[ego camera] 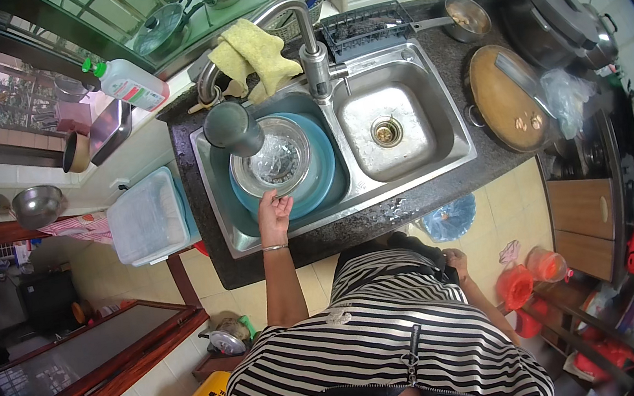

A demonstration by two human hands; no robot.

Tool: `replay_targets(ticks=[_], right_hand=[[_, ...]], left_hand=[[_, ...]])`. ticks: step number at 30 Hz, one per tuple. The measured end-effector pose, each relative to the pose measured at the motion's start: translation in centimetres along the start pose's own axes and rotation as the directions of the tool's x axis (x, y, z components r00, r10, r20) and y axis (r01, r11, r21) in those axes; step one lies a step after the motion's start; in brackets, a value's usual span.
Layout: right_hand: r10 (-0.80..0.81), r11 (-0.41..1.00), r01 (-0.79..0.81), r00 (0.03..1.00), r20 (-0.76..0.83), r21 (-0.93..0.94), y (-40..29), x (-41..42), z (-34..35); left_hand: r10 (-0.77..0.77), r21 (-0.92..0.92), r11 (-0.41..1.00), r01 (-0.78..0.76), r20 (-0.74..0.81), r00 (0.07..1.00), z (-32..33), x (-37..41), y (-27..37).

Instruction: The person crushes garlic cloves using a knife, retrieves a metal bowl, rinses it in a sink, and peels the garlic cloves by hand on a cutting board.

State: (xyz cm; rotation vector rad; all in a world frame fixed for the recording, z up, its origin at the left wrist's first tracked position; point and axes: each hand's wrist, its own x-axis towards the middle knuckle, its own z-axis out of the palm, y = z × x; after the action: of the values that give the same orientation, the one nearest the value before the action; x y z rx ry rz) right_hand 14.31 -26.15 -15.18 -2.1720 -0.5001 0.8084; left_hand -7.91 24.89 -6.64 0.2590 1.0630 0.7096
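At the near rim of a round, shiny bowl [306, 166], my left hand [275, 218] has its fingers curled, and thumb and fingertips meet the edge. Clear, rippled water shows inside the bowl. It sits within a blue plastic basin [322, 167] in the left compartment of a steel double sink [339, 136]. A dark grey cylinder [232, 128] overhangs the bowl's far left side and hides part of it. My right hand [455, 261] hangs low beside my hip, against dark cloth; its fingers are partly hidden.
A steel tap [312, 62] rises behind the sink, with a yellow cloth [248, 52] draped to its left. Rightward, a cleaver [522, 81] lies on a round wooden chopping board [495, 99]. A small saucepan [467, 19] and large pot [545, 21] stand behind.
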Motion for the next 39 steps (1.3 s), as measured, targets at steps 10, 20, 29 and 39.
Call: replay_targets(ticks=[10,20,29,39], right_hand=[[0.342,0.860,-0.392,0.918,0.201,0.327,-5.6,-0.1,-2.0],[0.125,0.992,-0.119,0.897,0.423,-0.042,-19.4,3.0,-3.4],[0.039,0.955,-0.202,0.812,0.582,0.217,-27.4,13.4,1.0],[0.026,0.802,-0.288,0.892,0.450,0.524,-35.1,25.7,5.2]], left_hand=[[0.020,0.028,0.999,-0.020,-0.022,1.000,-1.3,0.5,0.2],[0.022,0.034,0.999,-0.022,0.006,1.000,-2.1,0.1,0.2],[0.019,0.055,0.998,-0.019,-0.001,1.000,-1.2,-0.5,0.6],[0.059,0.057,0.996,-0.062,0.046,0.997,0.2,-1.8,2.4]])
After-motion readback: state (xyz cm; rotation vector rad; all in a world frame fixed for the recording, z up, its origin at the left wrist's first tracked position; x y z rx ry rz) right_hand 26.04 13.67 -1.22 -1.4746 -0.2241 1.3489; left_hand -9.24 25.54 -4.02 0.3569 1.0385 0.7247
